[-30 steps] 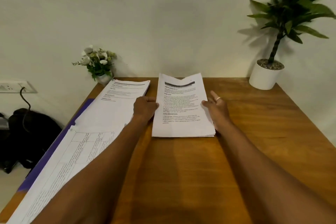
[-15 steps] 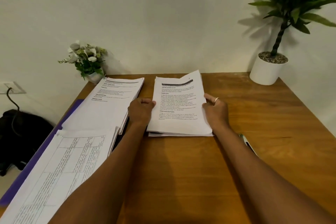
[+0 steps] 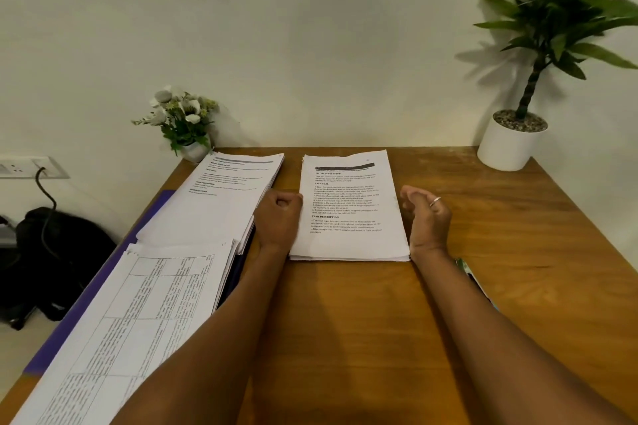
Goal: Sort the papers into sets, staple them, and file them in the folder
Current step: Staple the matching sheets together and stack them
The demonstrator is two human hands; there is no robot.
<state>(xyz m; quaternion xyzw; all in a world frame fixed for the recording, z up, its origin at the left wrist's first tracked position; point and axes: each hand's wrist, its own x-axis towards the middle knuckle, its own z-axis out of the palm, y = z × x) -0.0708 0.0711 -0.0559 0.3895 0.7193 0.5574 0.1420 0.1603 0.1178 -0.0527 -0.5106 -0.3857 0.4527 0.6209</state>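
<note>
A stack of printed papers [image 3: 348,210] lies flat in the middle of the wooden table [image 3: 345,321]. My left hand [image 3: 278,217] is curled into a fist against the stack's left edge, and I see nothing held in it. My right hand [image 3: 426,217] hovers just off the stack's right edge, fingers relaxed and slightly cupped, a ring on one finger. Two more paper stacks lie to the left: a text stack [image 3: 224,197] further back and a stack with a printed table [image 3: 138,314] nearer me. Both rest on a purple folder [image 3: 65,331].
A green and white object [image 3: 464,267] peeks out from under my right forearm. A potted plant [image 3: 509,145] stands at the back right corner, a small flower pot [image 3: 188,128] at the back left. A black bag [image 3: 51,252] sits on the floor to the left.
Both hands held the middle stack by its sides with its far end raised. Now it lies flat, my right hand has let go and drawn away, and my left has curled beside it.
</note>
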